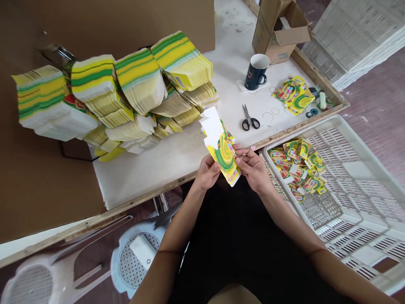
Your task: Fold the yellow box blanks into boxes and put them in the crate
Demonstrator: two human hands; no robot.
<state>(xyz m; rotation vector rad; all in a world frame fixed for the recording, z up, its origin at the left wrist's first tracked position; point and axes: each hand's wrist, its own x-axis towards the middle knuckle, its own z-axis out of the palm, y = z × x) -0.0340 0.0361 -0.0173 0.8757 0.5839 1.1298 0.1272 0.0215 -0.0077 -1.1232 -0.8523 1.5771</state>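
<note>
Far left, I've got a brown cardboard panel [41, 169] running out of frame, and a pale stool [31, 283] cut off at the bottom corner. Next come the stacked flat cartons [136, 76]; upper rows partly hide the lower ones, so I can't count them. Below, a blue stool [118, 274] carries a white box [141, 251], the forearm covering part of that stool.

Into the middle: the left hand [207, 172] has its fingers curled closed on the held cartons [226, 158], some tips hidden. They're up by the surface [226, 90], at its wooden front edge, fanned and overlapping; I can't tell how many. The right hand [255, 171] grips their right side, thumb on top, fingers only slightly bent.

White tabletop shows between the stacks and the scissors [249, 120]. Then the mug [257, 72], a cardboard box [280, 33] clipped by the top, and loose cartons [297, 97] beside small items I can't make out. Far right, a slatted basket [367, 185] holding printed packs [310, 169] stands by the edge, its right side leaving frame.
</note>
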